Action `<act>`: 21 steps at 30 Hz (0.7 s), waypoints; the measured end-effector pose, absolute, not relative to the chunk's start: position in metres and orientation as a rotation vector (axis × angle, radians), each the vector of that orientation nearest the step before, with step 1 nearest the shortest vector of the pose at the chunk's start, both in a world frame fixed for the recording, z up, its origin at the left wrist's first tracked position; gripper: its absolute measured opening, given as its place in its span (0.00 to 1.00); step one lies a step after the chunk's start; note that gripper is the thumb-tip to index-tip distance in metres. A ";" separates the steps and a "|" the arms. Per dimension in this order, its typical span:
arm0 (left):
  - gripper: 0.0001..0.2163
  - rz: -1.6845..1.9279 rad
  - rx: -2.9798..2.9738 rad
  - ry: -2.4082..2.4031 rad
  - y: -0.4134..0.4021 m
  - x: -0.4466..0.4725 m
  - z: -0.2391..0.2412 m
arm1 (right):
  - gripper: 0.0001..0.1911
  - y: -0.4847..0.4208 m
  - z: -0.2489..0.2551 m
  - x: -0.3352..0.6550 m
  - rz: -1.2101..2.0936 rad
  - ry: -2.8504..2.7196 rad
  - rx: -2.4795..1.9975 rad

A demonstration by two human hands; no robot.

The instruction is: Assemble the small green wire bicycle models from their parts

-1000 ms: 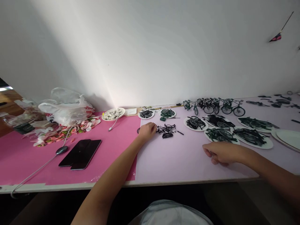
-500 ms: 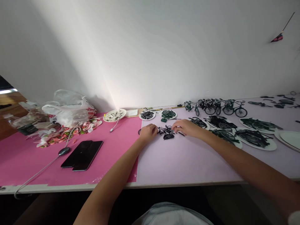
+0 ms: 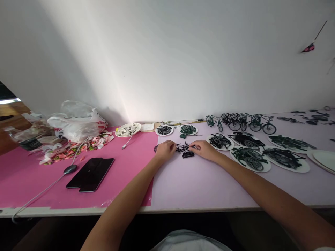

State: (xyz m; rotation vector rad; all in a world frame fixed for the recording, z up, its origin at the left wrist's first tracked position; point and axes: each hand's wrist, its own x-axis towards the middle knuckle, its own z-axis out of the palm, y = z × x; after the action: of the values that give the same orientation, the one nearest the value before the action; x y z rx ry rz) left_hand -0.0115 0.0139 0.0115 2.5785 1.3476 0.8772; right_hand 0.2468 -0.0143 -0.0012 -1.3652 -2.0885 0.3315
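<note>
On the pale table sheet, a black model bicycle (image 3: 181, 147) lies between my hands. My left hand (image 3: 165, 150) closes its fingers around the left part of it, and a wheel (image 3: 155, 149) shows just beyond that hand. At the other end my right hand (image 3: 204, 150) is closed in a pinch against the bicycle; the small dark piece at its fingertips is too small to name. A black loose part (image 3: 187, 154) lies just in front of the bicycle. Close behind it sits a small dark green piece (image 3: 183, 136).
Plates of green parts (image 3: 188, 129) and black parts (image 3: 164, 130) stand behind. To the right are more plates of bicycle parts (image 3: 250, 158) and a row of assembled model bicycles (image 3: 240, 121). On the left lie dark tablets (image 3: 90, 174), a cable, a plastic bag (image 3: 75, 122) and artificial petals (image 3: 78, 150).
My right hand has moved left and its fingers have come together at the bicycle's right end. My left hand has stayed almost in place. The view has shifted slightly.
</note>
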 end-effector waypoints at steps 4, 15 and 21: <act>0.16 0.877 2.571 1.355 0.014 -0.011 0.010 | 0.21 -0.015 -0.005 0.242 0.377 -2.052 -1.374; 0.15 0.815 2.540 1.421 0.008 -0.011 0.016 | 0.17 -0.027 -0.001 0.230 0.362 -2.112 -1.271; 0.15 0.822 2.556 1.406 0.011 -0.011 0.014 | 0.12 -0.019 -0.009 0.231 0.313 -2.147 -1.268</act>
State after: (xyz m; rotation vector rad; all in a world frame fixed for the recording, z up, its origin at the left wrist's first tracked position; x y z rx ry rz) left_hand -0.0110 0.0111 0.0137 2.5557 1.4064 0.8216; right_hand 0.2314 -0.0195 -0.0093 -1.2683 -2.1466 0.3132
